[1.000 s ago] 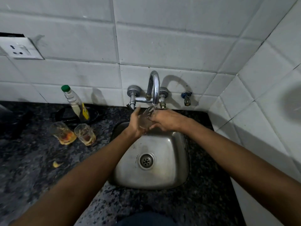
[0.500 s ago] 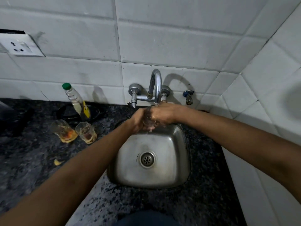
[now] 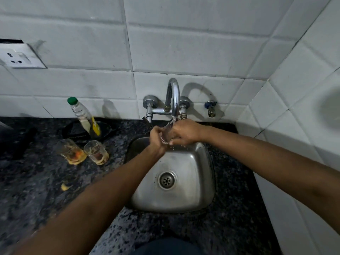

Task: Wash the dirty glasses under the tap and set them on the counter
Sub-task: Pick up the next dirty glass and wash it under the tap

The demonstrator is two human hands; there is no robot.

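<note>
A clear glass (image 3: 166,134) is held under the chrome tap (image 3: 173,97), with water running onto it, above the back of the steel sink (image 3: 184,162). My left hand (image 3: 156,136) grips the glass from the left. My right hand (image 3: 184,132) curls round it from the right. Most of the glass is hidden between my hands. Two dirty glasses (image 3: 72,151) (image 3: 96,151) with orange-brown residue stand on the dark granite counter (image 3: 36,190) left of the sink.
A green-capped bottle (image 3: 83,116) leans on a dark dish (image 3: 73,130) behind the dirty glasses. A small yellow scrap (image 3: 65,187) lies on the counter. A wall socket (image 3: 18,56) sits top left, a small side valve (image 3: 211,107) right of the tap. A tiled wall closes the right side.
Both hands stay at the tap with the glass; they have shifted slightly up toward the spout, and the glass has turned a little between them.
</note>
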